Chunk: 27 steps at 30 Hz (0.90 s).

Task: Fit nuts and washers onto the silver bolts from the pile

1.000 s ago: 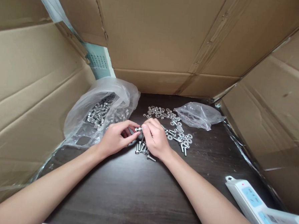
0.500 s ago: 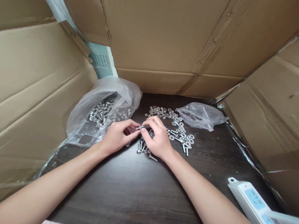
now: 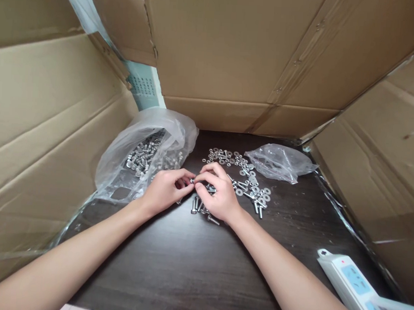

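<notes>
My left hand (image 3: 165,190) pinches a small steel bolt (image 3: 192,180) between thumb and fingertips. My right hand (image 3: 219,192) meets it from the other side, its thumb and fingers closed on the bolt's near end. Most of the bolt is hidden by the fingers, and whether a nut sits on it I cannot tell. Below and beside my right hand lie several loose bolts (image 3: 194,205). Flat washers (image 3: 266,191) and more bolts are scattered to its right, with small nuts (image 3: 229,164) among washers farther back.
An open clear plastic bag (image 3: 105,168) full of bolts stands at the back left. A crumpled clear bag (image 3: 279,161) lies at the back right. A white power strip (image 3: 340,268) rests at the front right. Cardboard walls (image 3: 240,50) surround the dark table (image 3: 173,264).
Both hands stay together around the bolt, with slight finger movement. Less of the bolt shows between the fingertips now. The whole view has shifted slightly.
</notes>
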### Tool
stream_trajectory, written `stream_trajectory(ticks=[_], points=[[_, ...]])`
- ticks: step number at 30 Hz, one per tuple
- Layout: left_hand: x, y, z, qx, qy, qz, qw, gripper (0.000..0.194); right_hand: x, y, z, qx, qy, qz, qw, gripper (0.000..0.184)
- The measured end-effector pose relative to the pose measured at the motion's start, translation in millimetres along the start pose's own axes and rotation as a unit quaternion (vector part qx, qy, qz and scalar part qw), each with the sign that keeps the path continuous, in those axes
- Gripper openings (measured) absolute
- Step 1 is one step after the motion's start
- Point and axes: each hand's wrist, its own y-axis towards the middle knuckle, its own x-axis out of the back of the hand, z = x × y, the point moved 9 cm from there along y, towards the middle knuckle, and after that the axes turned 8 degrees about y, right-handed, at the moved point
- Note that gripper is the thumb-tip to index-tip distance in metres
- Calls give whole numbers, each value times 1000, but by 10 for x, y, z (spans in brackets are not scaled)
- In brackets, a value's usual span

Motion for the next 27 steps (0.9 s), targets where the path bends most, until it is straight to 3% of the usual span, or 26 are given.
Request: stream_trajectory(ticks=[10, 16, 27], points=[[25, 0, -49, -10, -28, -11, 1000, 14, 25, 2, -7, 5, -13, -13, 1000, 16], [41, -16, -64, -25, -13, -29, 999, 13, -10, 2, -98, -30, -29, -4, 999, 6], [70, -27, -161, -72, -29, -41, 996, 11, -18, 8, -88, -32, -29, 1, 999, 5]])
